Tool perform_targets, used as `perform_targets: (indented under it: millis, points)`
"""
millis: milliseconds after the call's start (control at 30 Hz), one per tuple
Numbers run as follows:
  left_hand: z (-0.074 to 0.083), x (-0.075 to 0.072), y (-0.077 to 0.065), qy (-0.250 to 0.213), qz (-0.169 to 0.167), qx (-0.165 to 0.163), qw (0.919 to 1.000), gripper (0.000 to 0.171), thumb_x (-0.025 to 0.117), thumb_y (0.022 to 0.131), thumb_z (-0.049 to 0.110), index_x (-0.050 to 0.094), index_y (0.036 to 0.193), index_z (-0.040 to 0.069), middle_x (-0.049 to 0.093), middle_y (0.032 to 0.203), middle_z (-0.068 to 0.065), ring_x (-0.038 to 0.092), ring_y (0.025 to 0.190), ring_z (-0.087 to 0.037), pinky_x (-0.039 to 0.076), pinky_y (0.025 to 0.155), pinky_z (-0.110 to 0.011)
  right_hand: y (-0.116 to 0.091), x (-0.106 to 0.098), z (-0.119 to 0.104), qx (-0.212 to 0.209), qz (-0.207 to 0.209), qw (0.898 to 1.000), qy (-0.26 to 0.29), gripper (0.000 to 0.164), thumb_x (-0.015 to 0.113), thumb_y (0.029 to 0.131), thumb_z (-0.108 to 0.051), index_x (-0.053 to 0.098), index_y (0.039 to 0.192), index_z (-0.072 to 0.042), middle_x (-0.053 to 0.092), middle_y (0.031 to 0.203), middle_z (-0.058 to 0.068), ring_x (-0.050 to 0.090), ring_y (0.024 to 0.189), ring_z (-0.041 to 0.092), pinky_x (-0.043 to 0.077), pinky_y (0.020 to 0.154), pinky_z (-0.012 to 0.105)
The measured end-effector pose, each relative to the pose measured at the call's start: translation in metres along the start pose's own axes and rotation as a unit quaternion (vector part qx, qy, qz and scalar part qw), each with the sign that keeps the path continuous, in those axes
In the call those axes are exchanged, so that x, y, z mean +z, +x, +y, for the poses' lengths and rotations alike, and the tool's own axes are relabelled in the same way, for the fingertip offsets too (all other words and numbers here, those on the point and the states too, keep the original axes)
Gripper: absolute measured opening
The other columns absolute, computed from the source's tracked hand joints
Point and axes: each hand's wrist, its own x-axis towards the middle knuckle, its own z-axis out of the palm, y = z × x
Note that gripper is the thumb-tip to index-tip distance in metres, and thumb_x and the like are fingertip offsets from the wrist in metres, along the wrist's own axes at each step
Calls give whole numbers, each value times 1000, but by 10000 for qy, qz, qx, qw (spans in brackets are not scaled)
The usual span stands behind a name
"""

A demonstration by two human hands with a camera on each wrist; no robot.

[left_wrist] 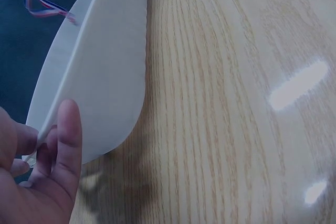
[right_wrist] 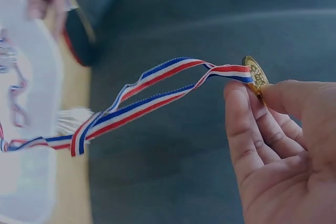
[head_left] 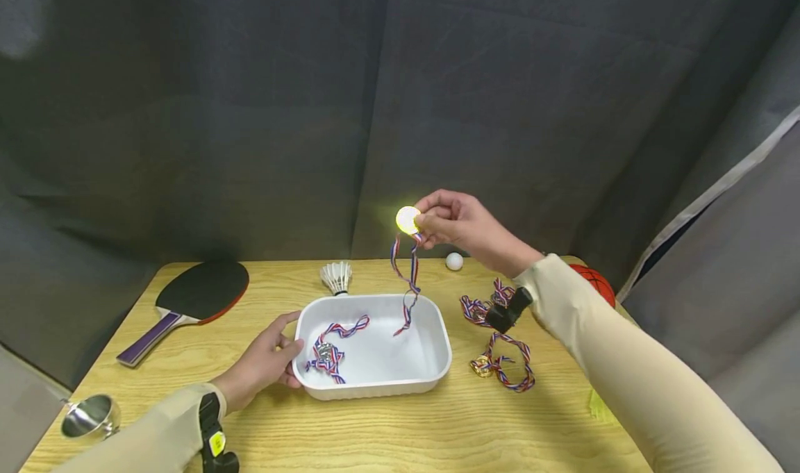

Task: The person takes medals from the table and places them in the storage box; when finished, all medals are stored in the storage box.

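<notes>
My right hand (head_left: 465,224) pinches a gold medal (right_wrist: 255,80) between thumb and fingers, high above the white plastic tub (head_left: 381,363). In the head view the medal's face glows bright with glare. Its red, white and blue ribbon (right_wrist: 152,100) dangles down, the lower end hanging within the tub's outline. At the tub's left end my left hand (head_left: 270,356) grips the rim, the thumb over the edge and fingers outside. Inside the tub, toward that hand, lies a silver medal (head_left: 324,352) with its striped ribbon bunched around it.
Right of the tub lie a gold medal (head_left: 482,366) with looped ribbon and more bunched medal ribbons (head_left: 473,311). Behind are a shuttlecock (head_left: 337,277) and white ball (head_left: 454,261). A table tennis bat (head_left: 203,291) and silver cup (head_left: 90,417) lie left; a basketball-patterned red ball (head_left: 595,284) sits right.
</notes>
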Motion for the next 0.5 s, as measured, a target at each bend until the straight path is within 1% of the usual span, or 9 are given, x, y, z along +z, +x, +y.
perform_targets:
  millis: [100,167,267,333,400,500]
  points:
    - [0,0,1,2,-5,12,10000,61,48,110,7,23,165,11,48,103,-19,61,69,-20,65,62,-34,9,21,17,194,-377,9988,-260,22,61,104,-6,57,123,4,74,97,8,71,84,16,66,81,29]
    - [0,0,1,-5,21,29,10000,61,48,110,7,23,165,11,49,103,-19,61,68,-19,65,61,-34,14,36,32,380,-626,9964,-422,21,61,104,-5,58,123,5,74,97,10,71,82,16,67,81,30]
    - [-1,0,1,14,87,-3,10000,61,49,110,6,25,165,11,49,101,-18,62,66,-19,65,60,-33,20,55,55,664,-1086,9895,-681,19,60,104,-3,58,121,6,74,93,11,70,77,15,67,80,32]
    - [-2,0,0,11,93,-17,10000,61,49,109,6,24,165,11,49,100,-18,62,65,-19,65,60,-32,23,67,71,865,-1345,9840,-782,18,61,103,-1,58,119,6,72,89,9,69,75,14,67,81,33]
    - [-4,0,-2,-14,76,-29,10000,61,49,109,6,24,165,11,49,99,-17,62,65,-19,64,59,-31,24,78,84,1039,-1541,9786,-881,16,62,102,0,59,117,5,70,85,8,68,73,13,67,81,35]
    - [-6,-1,-3,-47,4,27,10000,62,48,110,7,23,166,10,49,100,-17,61,67,-20,64,60,-32,26,94,100,1298,-1703,9708,-1082,10,64,101,-1,63,111,3,68,81,5,67,72,13,68,81,38]
